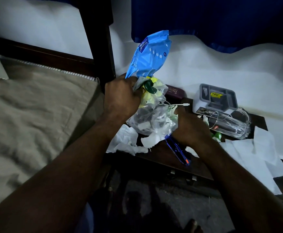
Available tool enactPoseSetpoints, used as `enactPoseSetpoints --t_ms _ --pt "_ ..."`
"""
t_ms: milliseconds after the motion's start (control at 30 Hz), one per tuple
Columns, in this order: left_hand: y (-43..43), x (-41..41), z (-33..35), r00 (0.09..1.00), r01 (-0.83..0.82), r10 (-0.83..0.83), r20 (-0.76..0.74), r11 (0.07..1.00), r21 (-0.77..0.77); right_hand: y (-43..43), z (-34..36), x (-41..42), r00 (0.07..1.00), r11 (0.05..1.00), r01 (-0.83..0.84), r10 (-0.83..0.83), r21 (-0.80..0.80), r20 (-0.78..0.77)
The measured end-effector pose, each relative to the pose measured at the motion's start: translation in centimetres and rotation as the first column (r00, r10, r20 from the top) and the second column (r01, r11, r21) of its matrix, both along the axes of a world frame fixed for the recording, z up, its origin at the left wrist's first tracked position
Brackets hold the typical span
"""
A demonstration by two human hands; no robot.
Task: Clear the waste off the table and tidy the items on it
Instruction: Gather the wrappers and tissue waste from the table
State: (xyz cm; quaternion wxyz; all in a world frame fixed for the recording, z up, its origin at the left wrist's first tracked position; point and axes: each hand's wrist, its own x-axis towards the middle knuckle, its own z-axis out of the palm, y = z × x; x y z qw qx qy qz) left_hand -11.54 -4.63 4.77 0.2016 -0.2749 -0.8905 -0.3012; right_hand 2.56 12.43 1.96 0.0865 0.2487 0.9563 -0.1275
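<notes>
Your left hand (122, 96) is clenched round the neck of the waste bundle, held just above the table (199, 167). The blue wipes packet (151, 54) sticks up and the clear plastic bag (152, 118) hangs below. Your right hand (190, 128) sits at the bag's lower edge; in this dim light I can't tell whether it pinches the plastic. Gather the loose bottom first, and leave the white cable (179, 105) behind.
</notes>
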Motion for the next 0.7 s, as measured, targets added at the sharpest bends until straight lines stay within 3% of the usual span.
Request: enactPoseSetpoints --t_ms 67,133,233,333,433,500,600,700 --pt "-0.2 -0.1 0.1 1.0 0.006 -0.006 0.008 1.0 0.011 0.0 0.9 0.4 0.998 1.0 0.013 -0.011 -0.027 0.062" --pt "-0.3 -0.1 0.3 1.0 0.018 -0.019 0.019 1.0 0.021 -0.2 2.0 0.8 0.998 0.997 0.021 -0.025 0.076 0.051" --pt "-0.5 -0.2 0.4 0.999 0.035 -0.036 0.034 0.999 0.025 -1.7 3.4 1.0 0.981 0.982 -0.028 0.063 0.188 -0.186" --pt "-0.7 -0.5 0.3 1.0 0.003 -0.004 0.03 0.999 0.038 -4.7 3.3 0.7 0.875 0.952 -0.301 0.298 0.054 -0.381" --pt "-1.1 -0.7 0.2 0.999 -0.025 0.024 0.032 0.999 0.042 -8.1 1.1 0.8 0.798 0.792 -0.592 0.55 -0.148 -0.245" --pt "-1.3 -0.9 0.0 0.999 -0.036 0.035 0.03 0.999 0.036 -9.7 -0.9 0.9 0.745 0.727 -0.667 0.651 -0.163 -0.145" --pt "-1.6 -1.0 -0.2 0.999 -0.044 0.043 0.017 0.998 0.035 -10.9 -2.5 0.8 0.739 0.734 -0.674 0.668 -0.087 -0.088" --pt "-1.6 -0.9 -0.2 0.998 -0.053 0.053 0.016 0.998 0.045 -10.3 -2.4 0.0 0.775 0.771 -0.629 0.612 -0.1 -0.161"
